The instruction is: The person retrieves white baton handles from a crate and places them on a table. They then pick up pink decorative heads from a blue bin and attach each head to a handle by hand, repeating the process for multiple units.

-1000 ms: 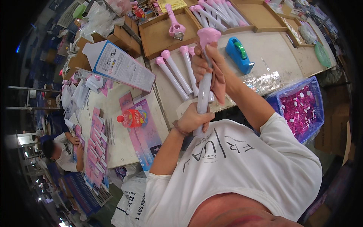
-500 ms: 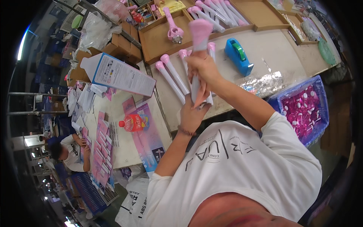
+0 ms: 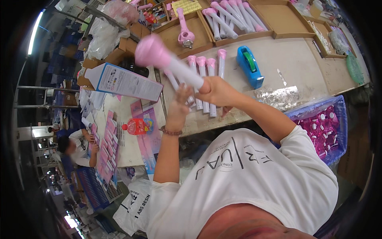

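Observation:
My right hand (image 3: 221, 92) is closed around the lower end of a white wand with a bulging pink head (image 3: 183, 71), held tilted above the table with its head up and to the left. Just below its shaft is my left hand (image 3: 178, 107), smeared by motion, so I cannot tell whether its fingers grip anything. Several similar pink-topped white wands (image 3: 202, 81) lie side by side on the table (image 3: 282, 59) beyond my hands. One of them is partly hidden behind the raised wand and my left hand.
A blue tape dispenser (image 3: 250, 67) stands right of the wands. Cardboard trays (image 3: 278, 20) line the far side, one holding more wands and one a pink wand-like toy (image 3: 185, 34). At left are a printed box (image 3: 127, 81) and red bottle (image 3: 135, 126); at right, a blue crate (image 3: 340, 119) of pink bottles.
The wand in my right hand has swung from upright to tilted left. My left hand has come away from its lower end and shifted left.

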{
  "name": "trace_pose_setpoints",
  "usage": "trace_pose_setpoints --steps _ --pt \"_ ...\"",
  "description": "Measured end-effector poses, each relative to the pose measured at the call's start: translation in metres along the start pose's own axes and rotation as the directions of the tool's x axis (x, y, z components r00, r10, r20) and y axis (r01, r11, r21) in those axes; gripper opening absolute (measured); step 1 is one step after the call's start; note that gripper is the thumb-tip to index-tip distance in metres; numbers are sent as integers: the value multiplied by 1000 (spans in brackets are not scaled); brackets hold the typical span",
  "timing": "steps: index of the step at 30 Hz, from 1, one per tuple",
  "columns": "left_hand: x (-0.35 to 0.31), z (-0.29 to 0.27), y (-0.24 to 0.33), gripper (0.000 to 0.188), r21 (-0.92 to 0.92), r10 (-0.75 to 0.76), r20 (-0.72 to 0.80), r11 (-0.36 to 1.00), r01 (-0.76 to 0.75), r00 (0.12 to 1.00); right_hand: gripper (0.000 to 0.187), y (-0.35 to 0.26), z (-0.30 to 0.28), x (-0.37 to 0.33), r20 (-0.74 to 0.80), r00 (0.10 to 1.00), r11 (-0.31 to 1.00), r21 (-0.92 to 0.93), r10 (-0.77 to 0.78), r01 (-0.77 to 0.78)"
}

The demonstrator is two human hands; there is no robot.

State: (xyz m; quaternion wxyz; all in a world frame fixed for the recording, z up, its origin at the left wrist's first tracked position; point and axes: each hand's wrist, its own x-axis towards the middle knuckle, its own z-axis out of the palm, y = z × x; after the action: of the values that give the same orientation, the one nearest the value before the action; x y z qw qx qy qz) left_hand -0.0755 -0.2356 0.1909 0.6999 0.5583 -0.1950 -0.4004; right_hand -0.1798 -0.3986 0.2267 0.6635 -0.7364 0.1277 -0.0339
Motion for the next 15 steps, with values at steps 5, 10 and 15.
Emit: trace_pose_setpoints --steps 5,10,15 --pt "14 53 6 37 -54 278 -16 959 -279 960 22 -8 -8 -27 143 989 927 -374 49 8" --pt "-1 70 65 18 -238 594 141 797 -555 792 23 -6 -44 -69 410 890 980 -105 200 -171" --pt "-8 99 81 18 -210 755 330 644 -735 567 35 29 -48 -78 307 930 801 495 201 -336"
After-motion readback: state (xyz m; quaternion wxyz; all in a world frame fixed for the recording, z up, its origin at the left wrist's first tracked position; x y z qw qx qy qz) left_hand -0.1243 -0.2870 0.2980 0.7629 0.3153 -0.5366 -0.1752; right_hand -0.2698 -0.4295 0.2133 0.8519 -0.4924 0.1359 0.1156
